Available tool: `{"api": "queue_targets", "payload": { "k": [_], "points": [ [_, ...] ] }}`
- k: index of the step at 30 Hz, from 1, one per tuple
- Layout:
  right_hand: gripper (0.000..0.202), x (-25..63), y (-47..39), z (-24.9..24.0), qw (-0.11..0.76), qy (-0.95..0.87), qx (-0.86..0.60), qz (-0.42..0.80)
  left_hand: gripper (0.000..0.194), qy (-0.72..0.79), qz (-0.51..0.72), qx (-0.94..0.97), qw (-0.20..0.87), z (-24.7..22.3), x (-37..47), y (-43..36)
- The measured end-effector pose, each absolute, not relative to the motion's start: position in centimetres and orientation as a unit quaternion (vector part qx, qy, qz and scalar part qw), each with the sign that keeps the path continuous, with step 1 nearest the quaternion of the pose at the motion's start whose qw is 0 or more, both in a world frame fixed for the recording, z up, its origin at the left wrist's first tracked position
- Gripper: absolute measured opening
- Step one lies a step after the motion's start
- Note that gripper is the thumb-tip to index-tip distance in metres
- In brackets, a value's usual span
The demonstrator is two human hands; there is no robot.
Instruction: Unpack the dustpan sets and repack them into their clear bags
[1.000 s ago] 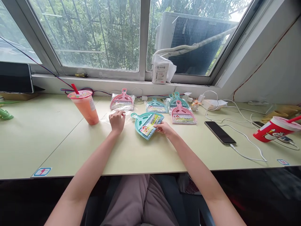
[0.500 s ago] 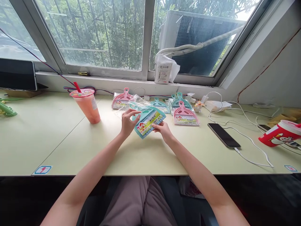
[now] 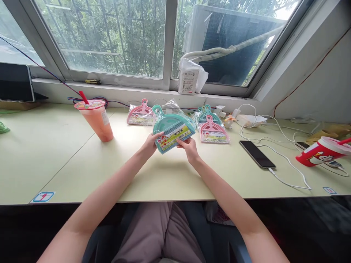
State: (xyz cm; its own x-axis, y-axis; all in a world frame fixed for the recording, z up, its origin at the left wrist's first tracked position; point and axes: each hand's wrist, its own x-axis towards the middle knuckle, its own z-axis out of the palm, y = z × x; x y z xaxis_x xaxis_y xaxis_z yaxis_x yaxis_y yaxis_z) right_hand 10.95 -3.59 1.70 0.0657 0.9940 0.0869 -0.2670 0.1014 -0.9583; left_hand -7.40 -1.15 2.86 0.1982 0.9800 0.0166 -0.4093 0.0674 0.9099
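A small teal dustpan and brush set (image 3: 173, 123) with a yellow printed label is held up tilted above the table, its handle toward the upper left. My left hand (image 3: 151, 144) is closed on its lower left edge, the thumb lying on the label. At the lower right edge, my right hand (image 3: 190, 148) pinches it with the thumb in front; its other fingers are partly hidden behind. Loose clear plastic wrap (image 3: 173, 106) sticks up behind the set. Farther back lie a pink wrapped set (image 3: 140, 115), another pink set (image 3: 213, 132) and teal sets (image 3: 208, 115).
A cup of orange-pink drink (image 3: 96, 122) with a red straw stands to the left. On the right are a black phone (image 3: 257, 154) on a white cable, a red cup (image 3: 319, 152) and tangled cords. A white packet (image 3: 189, 78) sits on the windowsill.
My left hand has come down from the set's upper face to grip its lower left edge. The set has turned more upright, bringing its handle into view. My right hand keeps its hold.
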Motion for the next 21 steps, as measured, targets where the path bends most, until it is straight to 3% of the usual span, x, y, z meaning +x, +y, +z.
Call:
{"api": "queue_targets", "payload": {
  "k": [6,16,21],
  "points": [
    [0.032,11.4,-3.3,1.6,0.640,-0.379,-0.405,0.532,0.050,0.323,0.447,0.459,0.697,2.2,-6.3,-2.2],
    [0.020,11.6,-2.5,0.9,0.578,-0.374,-0.416,0.593,0.057,0.379,0.502,0.482,0.610,1.5,-6.5,-1.7],
    [0.033,12.1,-2.0,0.4,0.591,-0.322,-0.467,0.574,0.059,0.369,0.482,0.513,0.607,1.2,-6.2,-2.1]
  ]
}}
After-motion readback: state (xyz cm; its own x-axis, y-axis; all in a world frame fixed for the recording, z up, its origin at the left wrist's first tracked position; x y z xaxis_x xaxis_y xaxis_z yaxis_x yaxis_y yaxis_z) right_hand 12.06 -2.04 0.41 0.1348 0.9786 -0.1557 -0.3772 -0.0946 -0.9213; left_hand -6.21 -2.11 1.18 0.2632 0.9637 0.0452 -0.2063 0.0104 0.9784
